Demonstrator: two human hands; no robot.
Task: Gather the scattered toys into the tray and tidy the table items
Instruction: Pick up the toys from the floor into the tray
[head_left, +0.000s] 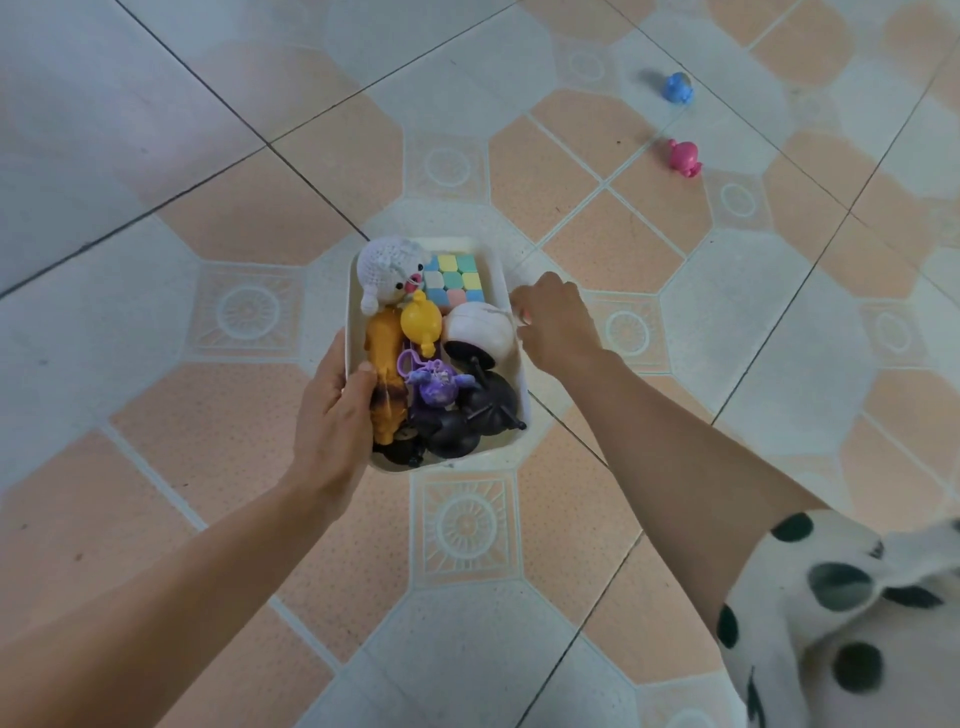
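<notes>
Above the tiled floor (234, 218), both hands held the white tray (501, 291). Left hand (332, 410) clamped the near-left rim, thumb pressed inside; right hand (556, 322) curled fingers over the right rim. Tray heaped: crocheted doll (387, 273), yellow toy (421, 322). Blue toy (678, 87) and pink toy (683, 158) lay well apart, uncollected. Risk: tilt could spill the pile.

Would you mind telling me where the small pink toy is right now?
In the head view, the pink toy lies on the tiled floor, upper right, beyond the tray, just nearer than the blue toy.
</notes>
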